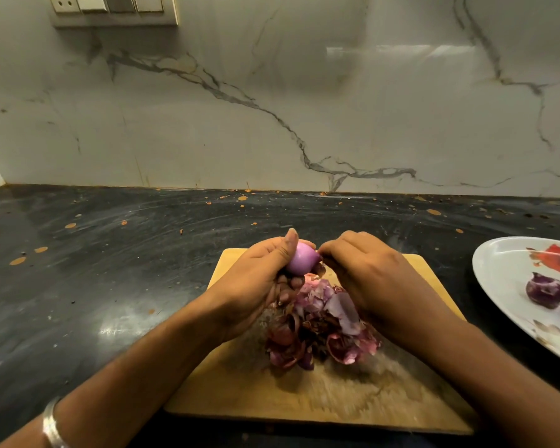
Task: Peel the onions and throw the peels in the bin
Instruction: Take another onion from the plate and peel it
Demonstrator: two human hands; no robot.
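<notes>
Head view: left hand (259, 279) grips the peeled red onion (301, 262) above the cutting board (240, 376), while the right hand (366, 273) pinches skin at its tip. That slick bulb could pop out, or the peel pile (320, 331) scatter onto the counter (110, 253).

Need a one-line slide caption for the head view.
Left hand holds a peeled onion while right hand pinches at its end, above a peel pile on the cutting board.
</notes>
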